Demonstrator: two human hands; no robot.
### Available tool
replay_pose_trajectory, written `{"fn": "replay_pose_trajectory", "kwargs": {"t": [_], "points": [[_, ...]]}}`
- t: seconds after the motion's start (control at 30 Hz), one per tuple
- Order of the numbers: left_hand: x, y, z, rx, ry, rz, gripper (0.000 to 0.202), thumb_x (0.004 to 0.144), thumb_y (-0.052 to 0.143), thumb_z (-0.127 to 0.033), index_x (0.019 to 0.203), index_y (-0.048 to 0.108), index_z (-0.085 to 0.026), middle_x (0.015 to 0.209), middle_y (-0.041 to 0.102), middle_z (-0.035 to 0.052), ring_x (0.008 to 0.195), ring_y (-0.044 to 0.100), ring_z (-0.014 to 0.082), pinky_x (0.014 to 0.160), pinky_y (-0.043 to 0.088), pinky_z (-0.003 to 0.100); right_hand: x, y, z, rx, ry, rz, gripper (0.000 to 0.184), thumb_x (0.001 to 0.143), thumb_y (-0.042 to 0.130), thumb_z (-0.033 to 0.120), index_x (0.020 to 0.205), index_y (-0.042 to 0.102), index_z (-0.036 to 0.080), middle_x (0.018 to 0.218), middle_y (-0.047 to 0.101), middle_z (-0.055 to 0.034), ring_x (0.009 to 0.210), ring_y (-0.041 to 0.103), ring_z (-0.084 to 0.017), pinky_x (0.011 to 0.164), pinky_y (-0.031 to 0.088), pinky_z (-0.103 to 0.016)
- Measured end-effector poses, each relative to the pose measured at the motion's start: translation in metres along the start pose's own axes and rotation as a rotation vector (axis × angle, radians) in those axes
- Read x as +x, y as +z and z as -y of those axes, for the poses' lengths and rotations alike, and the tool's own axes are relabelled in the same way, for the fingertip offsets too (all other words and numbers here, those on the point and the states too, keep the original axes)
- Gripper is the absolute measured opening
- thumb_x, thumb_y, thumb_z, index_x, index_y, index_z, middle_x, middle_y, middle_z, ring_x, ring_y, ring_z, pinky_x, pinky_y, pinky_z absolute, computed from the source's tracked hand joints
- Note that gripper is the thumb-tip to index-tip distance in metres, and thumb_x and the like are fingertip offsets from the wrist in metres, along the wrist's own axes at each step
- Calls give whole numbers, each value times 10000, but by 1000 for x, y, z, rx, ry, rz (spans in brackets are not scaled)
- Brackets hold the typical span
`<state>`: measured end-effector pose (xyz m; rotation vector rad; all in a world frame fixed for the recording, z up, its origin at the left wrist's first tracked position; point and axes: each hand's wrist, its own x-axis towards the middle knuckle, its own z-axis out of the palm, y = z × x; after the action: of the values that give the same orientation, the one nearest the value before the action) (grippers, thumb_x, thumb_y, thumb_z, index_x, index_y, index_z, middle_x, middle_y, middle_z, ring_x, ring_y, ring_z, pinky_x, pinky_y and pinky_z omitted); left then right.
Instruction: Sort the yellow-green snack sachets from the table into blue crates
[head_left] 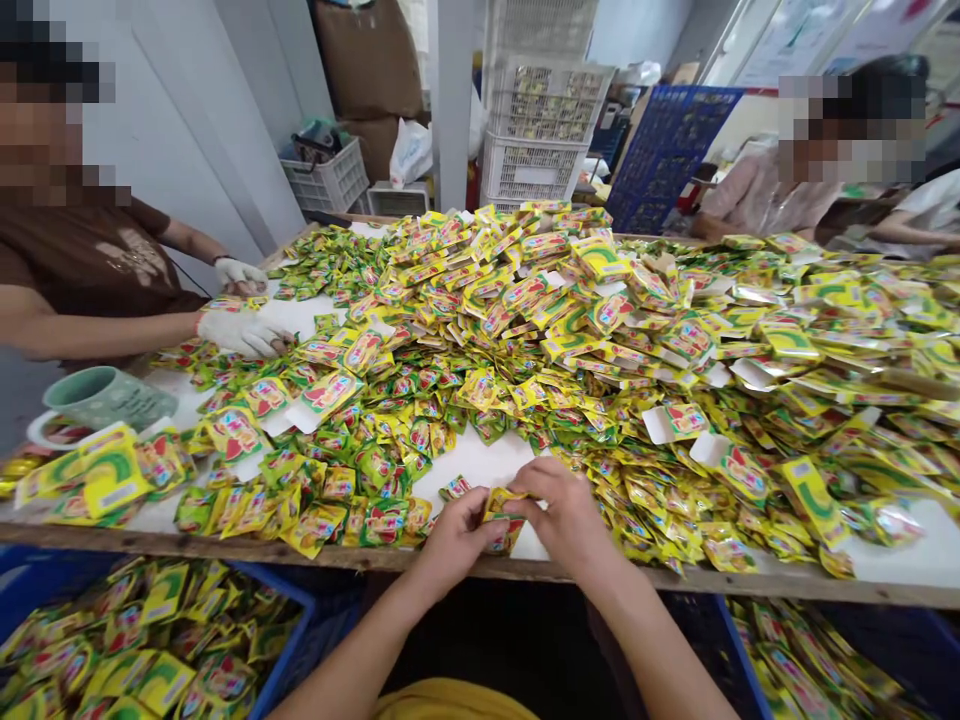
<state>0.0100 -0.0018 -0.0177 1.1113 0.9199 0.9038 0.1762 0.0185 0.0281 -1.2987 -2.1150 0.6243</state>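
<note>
My left hand point(456, 540) and my right hand point(564, 512) meet at the near edge of the table point(900, 585). Both are closed on one small yellow packet point(501, 512), the left pinching its left side, the right gripping its top and right side. Another small packet point(454, 488) lies just left of my hands on bare white tabletop. A huge heap of yellow, green and red sachets and flat yellow cartons point(570, 330) covers the table beyond.
A person in white gloves point(238, 332) sorts packets at the left. A green mug point(105, 398) stands near them. Another person sits at the far right. Blue bins point(292, 650) of packets stand under the table. White crates point(536, 130) are stacked behind.
</note>
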Motion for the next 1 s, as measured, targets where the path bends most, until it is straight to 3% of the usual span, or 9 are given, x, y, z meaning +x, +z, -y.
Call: {"fn": "replay_pose_trajectory", "kwargs": {"t": [0.13,0.23,0.33,0.4,0.47,0.57,0.73,0.9,1.0], "points": [[-5,-4,-1,-16,0,-9,383,743,720,-368,1054,617,-168,977,653,24,953,558,204,856,422,281,-10,6,5,-90,-86,110,180,877,588,302,780,732,253,1126,573,-102,1150,424,-292,904,418,-455],[-8,-7,0,27,-26,-12,355,781,676,-417,1027,648,-163,1025,666,43,1028,557,229,933,414,317,-19,8,2,88,-1,60,189,894,558,345,882,733,275,1177,564,-96,1178,419,-285,942,407,-468],[-12,-8,-1,-81,-85,-78,395,867,542,-470,1091,654,-164,1131,658,67,1124,536,233,1027,364,351,-27,16,-4,540,284,-140,222,885,558,371,1034,672,254,1022,599,-76,862,553,-181,713,492,-316],[-13,-7,-4,-195,-129,-56,371,860,571,-422,1090,666,-147,1104,676,81,1101,560,227,1028,370,354,-32,26,-5,850,495,-175,247,814,641,377,1011,642,228,835,577,-20,607,483,-101,499,408,-211],[-11,-6,-8,-248,-163,-16,299,790,674,-323,1020,694,-132,1002,708,79,1009,606,216,975,413,336,-34,33,-4,1039,632,-103,222,725,720,339,876,638,199,658,487,43,467,344,-48,395,263,-164],[-6,-5,-13,-205,-120,-79,258,732,729,-267,961,713,-149,956,724,62,938,637,197,902,461,304,-30,37,-2,992,635,-115,153,704,721,296,793,678,180,603,460,57,415,280,-22,363,216,-158],[3,-8,-8,103,76,-274,199,742,714,-270,908,756,-169,956,749,74,928,665,212,890,494,312,-19,31,-1,813,450,-179,226,753,688,373,884,761,203,825,636,-45,572,534,-99,502,483,-232],[8,-6,-4,215,149,-282,248,801,658,-278,1014,725,-172,906,745,62,833,677,180,766,533,266,-15,33,-8,775,555,-216,234,672,761,382,811,754,195,667,632,-14,500,531,-108,449,495,-240],[11,-8,-6,303,245,-239,179,811,657,-249,951,736,-169,845,735,60,762,670,162,700,532,247,-15,33,-16,780,499,-191,196,685,758,361,799,756,202,721,647,-22,524,564,-114,480,522,-251]]}}
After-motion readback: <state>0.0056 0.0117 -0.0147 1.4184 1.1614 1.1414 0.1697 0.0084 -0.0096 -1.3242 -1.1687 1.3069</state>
